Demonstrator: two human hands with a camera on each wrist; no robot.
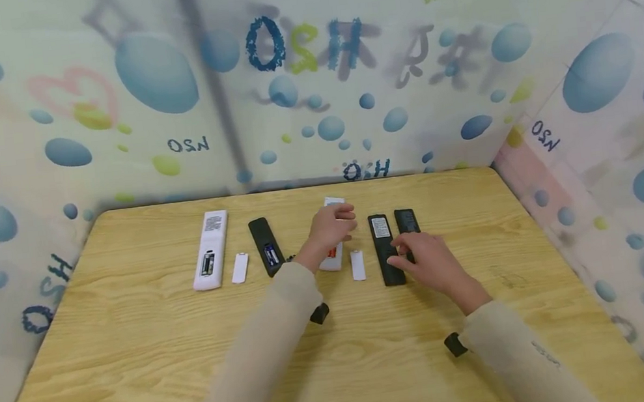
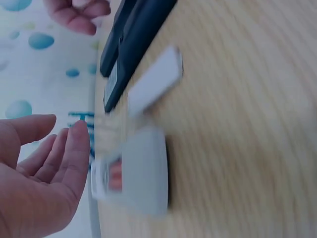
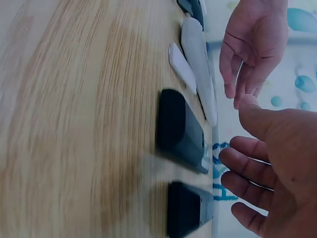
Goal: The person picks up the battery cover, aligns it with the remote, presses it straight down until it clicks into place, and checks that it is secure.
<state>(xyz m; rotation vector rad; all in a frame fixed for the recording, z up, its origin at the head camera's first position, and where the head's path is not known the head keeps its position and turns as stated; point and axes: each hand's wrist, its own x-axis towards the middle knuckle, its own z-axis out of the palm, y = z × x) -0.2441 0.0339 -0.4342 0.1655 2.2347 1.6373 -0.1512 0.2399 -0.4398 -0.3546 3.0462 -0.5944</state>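
My left hand [image 1: 331,227] hovers over a white remote control [image 1: 332,264], covering its middle; the fingers are loosely bent and hold nothing. In the left wrist view, something reddish shows in the open battery bay of that white remote [image 2: 143,168]. Beside it on the table lies a small white battery cover [image 1: 358,266]. My right hand [image 1: 430,260], its fingers relaxed, is over two black remotes and holds nothing. The longer black remote [image 1: 383,247] has a white label, while the shorter black remote [image 1: 406,220] is partly hidden by my hand.
Farther left lie a white remote [image 1: 215,238] with batteries showing, its loose white cover [image 1: 240,268], and a black remote [image 1: 262,233] with a blue battery in its open bay. A patterned wall covering [image 1: 292,145] rises behind the wooden table [image 1: 137,351].
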